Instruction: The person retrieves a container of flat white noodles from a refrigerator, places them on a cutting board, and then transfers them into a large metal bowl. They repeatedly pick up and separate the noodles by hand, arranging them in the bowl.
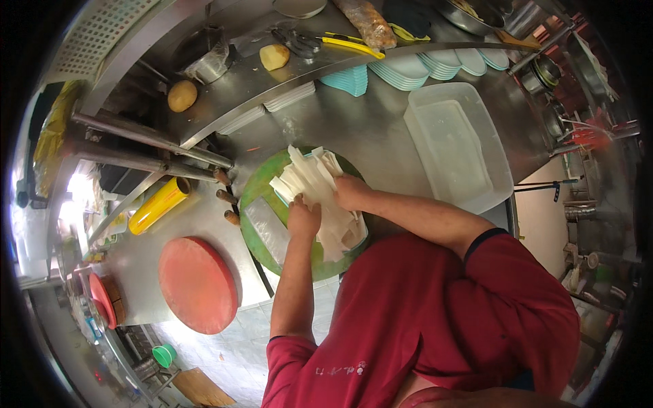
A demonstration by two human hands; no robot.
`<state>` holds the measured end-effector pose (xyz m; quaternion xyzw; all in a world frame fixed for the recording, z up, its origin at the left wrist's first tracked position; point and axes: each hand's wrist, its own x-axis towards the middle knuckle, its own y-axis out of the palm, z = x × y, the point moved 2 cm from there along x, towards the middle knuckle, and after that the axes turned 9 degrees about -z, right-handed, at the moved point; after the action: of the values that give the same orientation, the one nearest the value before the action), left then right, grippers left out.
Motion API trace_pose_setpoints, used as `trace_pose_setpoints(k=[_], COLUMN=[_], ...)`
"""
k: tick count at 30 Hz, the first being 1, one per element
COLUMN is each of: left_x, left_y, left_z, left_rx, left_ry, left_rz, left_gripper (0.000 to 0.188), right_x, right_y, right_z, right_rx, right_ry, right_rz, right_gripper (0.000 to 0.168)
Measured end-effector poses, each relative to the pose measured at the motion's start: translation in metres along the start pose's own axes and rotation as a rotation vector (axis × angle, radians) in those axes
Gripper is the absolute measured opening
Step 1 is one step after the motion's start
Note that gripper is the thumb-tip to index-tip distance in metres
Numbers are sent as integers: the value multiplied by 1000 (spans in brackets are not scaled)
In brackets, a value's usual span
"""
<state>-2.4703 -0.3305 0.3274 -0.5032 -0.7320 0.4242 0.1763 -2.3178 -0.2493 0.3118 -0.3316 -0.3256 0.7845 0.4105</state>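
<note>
A pile of long, flat, pale food strips (326,204) lies across a tray with a light-blue rim (358,244). The tray sits on a round green chopping board (262,178). From the left, my left hand (304,218) has its fingers curled onto the edge of the pile. My right hand (352,192) grips the strips from the other side, its fingertips partly hidden among them. Flat on the board, left of my left hand, is a clear plastic bag (268,229).
A translucent plastic tub (459,148) stands at right. Behind are stacked light-blue dishes (400,71) and a shelf holding a peeled potato (274,57) and a yellow cutter (354,46). Wooden handles (227,196) line the counter's left edge, near a red round board (198,285) and yellow roll (159,205).
</note>
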Motion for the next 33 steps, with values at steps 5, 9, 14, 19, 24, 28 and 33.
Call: trace_pose_setpoints(k=[5,9,14,19,24,28,33], left_x=[-1,-9,-10,-11,-14,-14,-41], left_y=[-1,12,39,54,32,9,8], left_z=[9,35,51,66,58,22,-74], left_rx=[-120,-105,-258,-534,-168,116,-309], left_ry=[22,157,10,-26,-62,303,258], left_rz=[-157,-439,-313,-284,-286,-389,-140], left_gripper=[56,61,69,77,73,69,58], right_x=[-8,-17,-10,-22,-18,-6,-118], right_y=[-13,-13,19,35,9,-15,-118], right_z=[-7,-17,-34,-36,-24,-53,-114], right_rx=[68,99,101,-37,55,-75,281], right_ry=[65,163,154,-33,74,-248,-78], right_rz=[-145,-316,-106,-69,101,113,-294], right_gripper=[32,37,53,69,63,41,27])
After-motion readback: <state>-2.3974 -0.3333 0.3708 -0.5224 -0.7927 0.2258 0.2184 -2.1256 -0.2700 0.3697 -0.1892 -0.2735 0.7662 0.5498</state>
